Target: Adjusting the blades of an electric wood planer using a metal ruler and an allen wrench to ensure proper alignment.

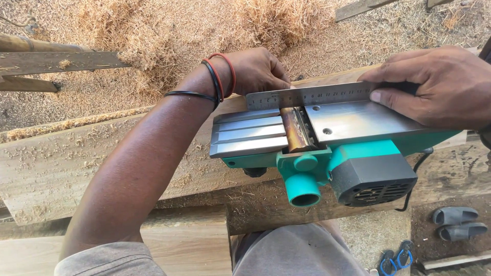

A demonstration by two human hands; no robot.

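A teal and grey electric planer (353, 168) lies upside down on a wide wooden plank (61, 163), its metal sole plate (358, 120) facing up and its cutter drum (295, 129) showing in the gap. A steel ruler (312, 95) stands on edge along the sole's far side. My left hand (258, 69), with red and black bangles at the wrist, grips the planer's far side by the ruler's left end. My right hand (434, 84) presses the ruler's right end down against the sole plate.
Wood shavings and sawdust (169, 36) cover the ground beyond the plank. More planks (51, 61) lie at the upper left. Below the plank sit a wooden block (189, 240), dark sandals (458, 222) and blue flip-flops (396, 258). A black power cord (419, 166) hangs from the planer.
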